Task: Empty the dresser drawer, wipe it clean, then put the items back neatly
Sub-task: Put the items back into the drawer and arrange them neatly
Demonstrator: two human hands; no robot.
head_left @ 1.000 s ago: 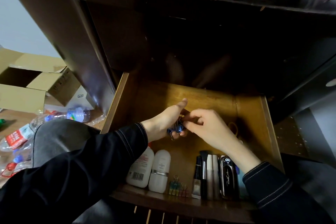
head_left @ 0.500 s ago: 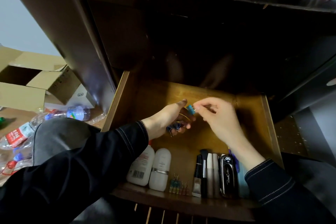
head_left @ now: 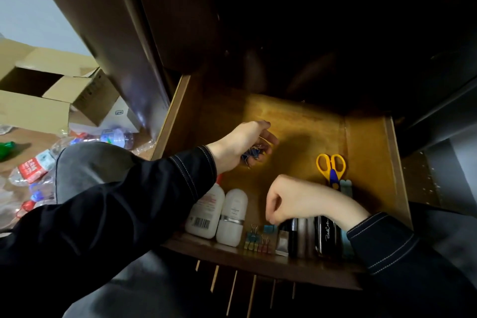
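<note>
Head view. Caught mid-task with both arms inside the pulled-out wooden drawer (head_left: 366,152) of a dark dresser (head_left: 124,33).

Cupping a bunch of blue binder clips (head_left: 251,155) in the left hand (head_left: 240,143), fingers half curled round them, at about ten o'clock over the bare drawer floor. Pinching a teal binder clip (head_left: 269,228) under the curled, downturned fingertips of the right hand (head_left: 296,200), at six o'clock near the drawer's front edge, just behind the row of coloured binder clips (head_left: 256,241).

Lined along that front edge from seven to five o'clock: two white bottles (head_left: 232,217) lying side by side, the clip row, then dark brushes and tubes (head_left: 296,237) and a black case (head_left: 326,237) with silver script. At three o'clock, yellow-handled scissors (head_left: 331,165) lying flat, handles toward twelve, beside a pale blue item (head_left: 346,186) too small to identify.

Outside, at nine o'clock of the frame: an open cardboard box (head_left: 51,95), crushed plastic bottles (head_left: 116,137) on the floor, a knee (head_left: 85,162) in grey trousers.

Blocking the far ends of the brushes and case: the right wrist and right sleeve (head_left: 382,240). Covering the top of the barcoded bottle: the left sleeve (head_left: 167,188). Impossible to count the clips in the left palm. Lost in shadow under the dresser: the drawer's back.
</note>
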